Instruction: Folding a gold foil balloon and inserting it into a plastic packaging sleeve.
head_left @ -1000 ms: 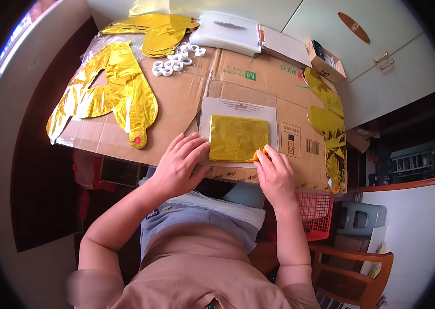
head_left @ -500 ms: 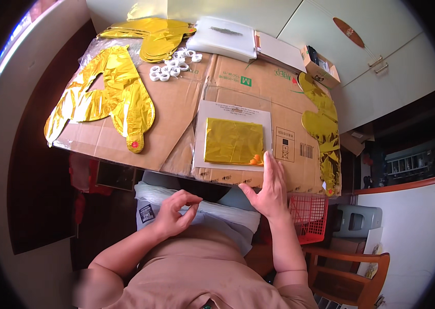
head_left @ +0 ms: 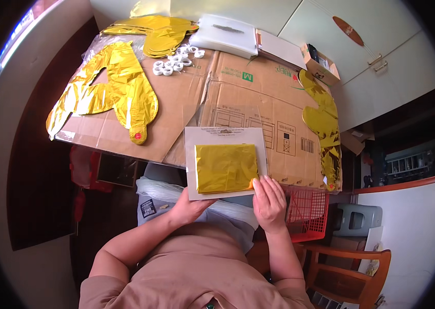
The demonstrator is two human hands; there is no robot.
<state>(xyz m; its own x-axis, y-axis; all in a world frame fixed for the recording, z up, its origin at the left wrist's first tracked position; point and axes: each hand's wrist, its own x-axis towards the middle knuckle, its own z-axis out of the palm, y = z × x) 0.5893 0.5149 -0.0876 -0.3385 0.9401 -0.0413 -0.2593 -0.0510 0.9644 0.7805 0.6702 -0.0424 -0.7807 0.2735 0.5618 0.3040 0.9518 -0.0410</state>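
A pale backing card [head_left: 192,149] with a folded gold foil piece [head_left: 226,167] lying on it is tilted up at the table's front edge. My left hand [head_left: 188,208] grips its lower left edge from below, with the fingers hidden beneath the card. At the lower right corner, my right hand [head_left: 270,203] pinches the card beside a small orange piece [head_left: 251,184]. Flat on the left of the table is a gold foil letter-shaped balloon [head_left: 127,87] with a red dot on its tab. Another gold foil balloon [head_left: 320,118] lies along the right edge.
Flattened cardboard [head_left: 171,103] covers the table. Toward the back are white rings [head_left: 168,67], stacked gold foil balloons [head_left: 163,38], a pile of clear plastic sleeves [head_left: 225,38] and a small open box [head_left: 321,64]. A red basket [head_left: 307,216] and wooden chair [head_left: 351,265] stand at the right.
Both hands have taken hold of the card, which lay flat on the cardboard. It has come up and nearer to me, slightly to the left. My left hand moved forward under it.
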